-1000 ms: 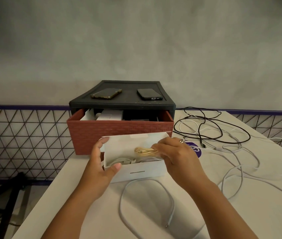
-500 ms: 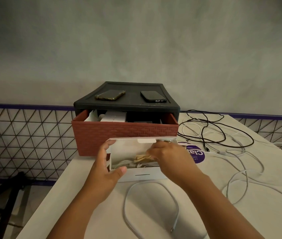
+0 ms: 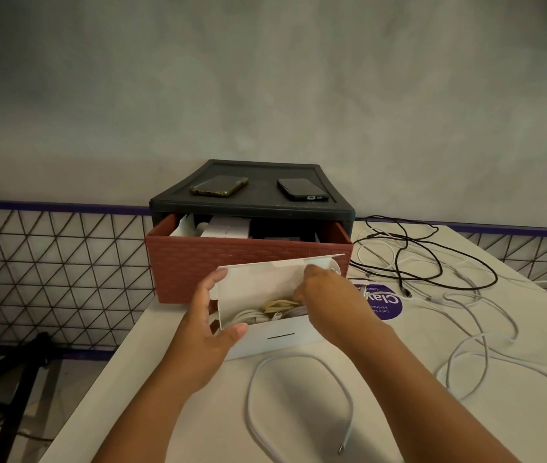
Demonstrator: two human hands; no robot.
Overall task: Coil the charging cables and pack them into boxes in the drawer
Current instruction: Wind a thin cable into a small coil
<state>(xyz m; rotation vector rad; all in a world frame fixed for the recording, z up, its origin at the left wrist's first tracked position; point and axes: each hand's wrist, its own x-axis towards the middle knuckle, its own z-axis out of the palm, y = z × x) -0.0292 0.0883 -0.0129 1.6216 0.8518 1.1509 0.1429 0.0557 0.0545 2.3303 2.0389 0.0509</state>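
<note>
A second ago our right hand (image 3: 329, 302) held the yellowish coil (image 3: 279, 305) above the rim. Now the coil sits inside the white box (image 3: 275, 339), and our fingers are bunched, pinching its end. Our left hand (image 3: 205, 332) grips the box's left end, just before the drawer (image 3: 248, 259) — this cable is nearly packed, others lie loose.
</note>
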